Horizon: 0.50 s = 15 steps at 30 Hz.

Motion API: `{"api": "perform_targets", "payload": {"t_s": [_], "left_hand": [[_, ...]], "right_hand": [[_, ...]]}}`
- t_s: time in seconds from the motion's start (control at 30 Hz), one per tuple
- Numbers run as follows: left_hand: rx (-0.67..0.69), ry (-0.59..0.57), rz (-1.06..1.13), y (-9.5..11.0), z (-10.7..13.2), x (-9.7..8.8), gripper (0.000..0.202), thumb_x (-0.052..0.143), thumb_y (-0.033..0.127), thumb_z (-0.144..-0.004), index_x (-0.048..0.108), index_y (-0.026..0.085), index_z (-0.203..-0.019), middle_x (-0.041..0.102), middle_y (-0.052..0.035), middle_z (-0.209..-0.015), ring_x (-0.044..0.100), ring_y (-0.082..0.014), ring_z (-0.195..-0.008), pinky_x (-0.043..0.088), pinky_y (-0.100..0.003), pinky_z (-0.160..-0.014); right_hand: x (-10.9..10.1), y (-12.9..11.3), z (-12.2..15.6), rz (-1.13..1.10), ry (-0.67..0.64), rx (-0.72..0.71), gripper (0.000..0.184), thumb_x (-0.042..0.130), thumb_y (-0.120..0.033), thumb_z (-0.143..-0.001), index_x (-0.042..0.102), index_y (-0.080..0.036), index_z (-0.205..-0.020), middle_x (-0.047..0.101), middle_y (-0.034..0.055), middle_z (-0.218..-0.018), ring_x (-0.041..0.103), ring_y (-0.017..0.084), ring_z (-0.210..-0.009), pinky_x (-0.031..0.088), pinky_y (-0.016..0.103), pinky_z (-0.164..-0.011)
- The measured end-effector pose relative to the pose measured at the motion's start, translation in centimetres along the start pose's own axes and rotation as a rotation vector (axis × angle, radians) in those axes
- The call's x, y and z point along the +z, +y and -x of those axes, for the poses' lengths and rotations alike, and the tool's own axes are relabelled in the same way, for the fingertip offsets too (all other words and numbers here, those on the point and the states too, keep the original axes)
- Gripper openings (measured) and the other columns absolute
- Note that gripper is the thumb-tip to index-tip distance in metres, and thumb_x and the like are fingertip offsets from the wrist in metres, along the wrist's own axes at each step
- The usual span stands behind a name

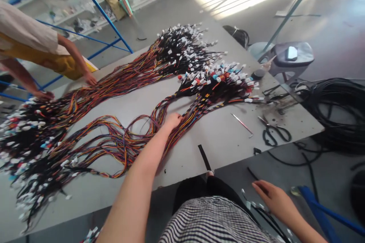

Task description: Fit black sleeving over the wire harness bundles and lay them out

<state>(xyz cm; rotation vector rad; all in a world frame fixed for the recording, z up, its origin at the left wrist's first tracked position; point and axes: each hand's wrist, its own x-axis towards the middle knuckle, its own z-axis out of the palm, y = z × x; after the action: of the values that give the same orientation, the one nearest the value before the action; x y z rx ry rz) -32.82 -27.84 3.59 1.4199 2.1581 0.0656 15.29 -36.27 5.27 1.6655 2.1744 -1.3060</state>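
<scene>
My left hand [172,120] reaches across the table, its fingers curled down over a bundle of coloured wires [182,126] in the nearer wire harness. This harness has black-wrapped branches ending in many white connectors [225,74], with some red and blue ones among them. Low on the right, off the table edge, is my right hand [275,199], fingers drawn together. A thin black strip [252,173] ends at its fingertips; whether it is gripped, I cannot tell. Black cables with white connectors [258,208] hang just below that hand.
A second harness [128,70] lies along the far side, where a co-worker's hands [90,79] touch it. Scissors [275,129], a thin hooked tool [242,125] and a black strip [204,157] lie on the table [219,136]. Coiled black tubing [339,110] and a stool [293,55] stand right.
</scene>
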Motion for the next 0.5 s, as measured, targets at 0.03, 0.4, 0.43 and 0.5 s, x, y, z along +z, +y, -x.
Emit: {"api": "perform_targets", "payload": {"t_s": [0.03, 0.4, 0.43, 0.5], "left_hand": [[0.029, 0.03, 0.011, 0.0, 0.0, -1.8, 0.027, 0.055, 0.033, -0.087, 0.075, 0.016, -0.08, 0.072, -0.0093, -0.083, 0.063, -0.0217, -0.079, 0.044, -0.029, -0.073], [0.459, 0.089, 0.431, 11.4, 13.4, -7.7, 0.033, 0.049, 0.04, -0.092, 0.07, 0.019, -0.08, 0.06, -0.0023, -0.072, 0.054, -0.0139, -0.07, 0.042, -0.024, -0.067], [0.464, 0.051, 0.472, 11.9, 14.8, -6.5, 0.034, 0.048, 0.04, -0.093, 0.069, 0.019, -0.078, 0.059, -0.0024, -0.072, 0.054, -0.0136, -0.069, 0.042, -0.024, -0.067], [0.442, 0.015, 0.533, 12.1, 17.0, -3.9, 0.037, 0.046, 0.04, -0.095, 0.065, 0.019, -0.072, 0.057, -0.0023, -0.071, 0.054, -0.0133, -0.069, 0.042, -0.025, -0.067]], "right_hand": [[-0.2, 0.1, -0.1, -0.01, 0.007, 0.006, 0.045, 0.042, -0.061, -0.078, 0.071, -0.027, -0.078, 0.072, 0.0064, -0.083, 0.068, 0.029, -0.075, 0.055, 0.036, -0.067], [-4.4, -14.0, -14.5, -0.837, 0.015, 0.08, 0.048, 0.057, -0.06, -0.081, 0.065, -0.014, -0.089, 0.066, 0.0072, -0.07, 0.061, 0.016, -0.061, 0.048, 0.025, -0.056], [-5.2, -16.8, -16.9, -0.975, -0.048, 0.102, 0.043, 0.054, -0.055, -0.087, 0.063, -0.013, -0.092, 0.066, 0.0073, -0.073, 0.062, 0.015, -0.062, 0.048, 0.023, -0.056], [-7.0, -22.1, -21.3, -1.088, -0.124, 0.124, 0.033, 0.047, -0.04, -0.096, 0.058, -0.011, -0.083, 0.062, 0.0052, -0.066, 0.057, 0.012, -0.054, 0.046, 0.021, -0.051]]}}
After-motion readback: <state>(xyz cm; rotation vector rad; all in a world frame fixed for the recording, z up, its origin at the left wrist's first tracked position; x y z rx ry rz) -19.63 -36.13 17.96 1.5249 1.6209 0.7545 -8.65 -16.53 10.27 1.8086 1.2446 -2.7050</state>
